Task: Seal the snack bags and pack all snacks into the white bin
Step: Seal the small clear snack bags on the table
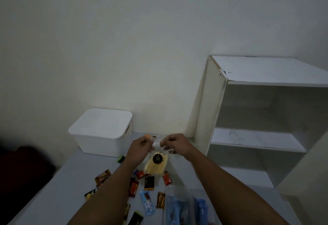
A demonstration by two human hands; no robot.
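**Both hands pinching the top of a clear snack bag above the table**

Nearest the table's (74,175) front edge, a clear plastic bag holding blue-wrapped snacks (184,208) is lying flat, right of centre. Beside it and just beyond, small wrapped candies in brown, red, blue and black (149,183) are lying scattered across the middle of the pale grey table.

Above those candies, a clear plastic bag of yellow stick-shaped snacks with a round black label (156,162) is hanging upright, lifted off the table. The left hand (142,145) and the right hand (174,144) are gripping its top edge from either side, the fingers (164,147) of each pressed together, pinching the plastic at the opening.

Farther back, toward the table's far left corner, a white rectangular plastic bin with a lid on and a slot handle (103,132) is standing. At the far right edge, an open white wooden shelf unit (257,111) is standing against the wall.
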